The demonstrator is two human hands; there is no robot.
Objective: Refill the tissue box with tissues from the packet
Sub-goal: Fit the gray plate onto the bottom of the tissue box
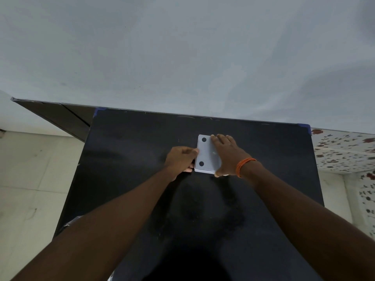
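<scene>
A light grey tissue box (206, 157) lies on the black table (132, 159), its flat face with two black round pads turned up. My right hand (227, 154) rests flat on that face and covers its right half, fingers reaching the far edge. My left hand (181, 158) grips the box's left edge, thumb on top and fingers curled under the near left corner. An orange thread band (244, 166) circles my right wrist. No tissue packet shows anywhere in the head view.
The black table stands against a pale grey wall (182, 57), with blue tape at its far corners. A dark panel (60, 116) lies at the far left. Light floor tiles (30, 179) show on the left, speckled tiles (345, 151) on the right.
</scene>
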